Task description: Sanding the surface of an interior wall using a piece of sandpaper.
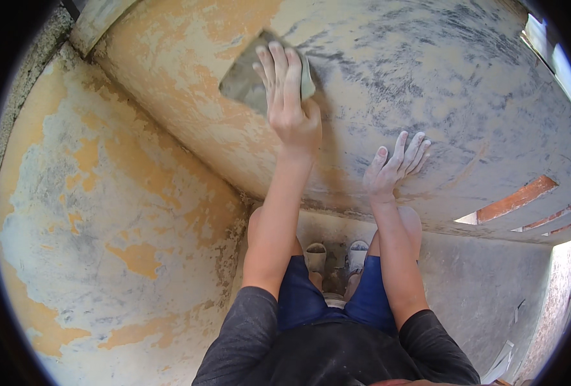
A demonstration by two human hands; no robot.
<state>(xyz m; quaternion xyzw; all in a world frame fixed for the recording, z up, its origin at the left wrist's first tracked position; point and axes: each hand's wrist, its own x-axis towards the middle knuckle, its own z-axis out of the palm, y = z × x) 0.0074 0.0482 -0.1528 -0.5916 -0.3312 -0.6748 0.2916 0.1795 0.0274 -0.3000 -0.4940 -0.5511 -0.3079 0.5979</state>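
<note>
My left hand [287, 109] presses a grey-green sheet of sandpaper [240, 80] flat to the wall [401, 77], its fingers stretched over the sheet and pointing up. The sheet's right edge curls up beside the fingers; my thumb is mostly hidden. White dust coats my right hand [396, 164], which is lower and to the right with its fingers apart and nothing in it. That hand is close to the same wall; whether its palm touches is hard to tell. Patchy yellow paint, pale filler and dark smears cover the wall.
A second wall [118, 231] with peeling yellow paint meets the first at a corner on my left. Slots with reddish-brown edges [517, 199] pierce the wall at right. Below are my sandals [316, 257] and the grey floor [478, 283]. White sheets [555, 64] show at the upper right.
</note>
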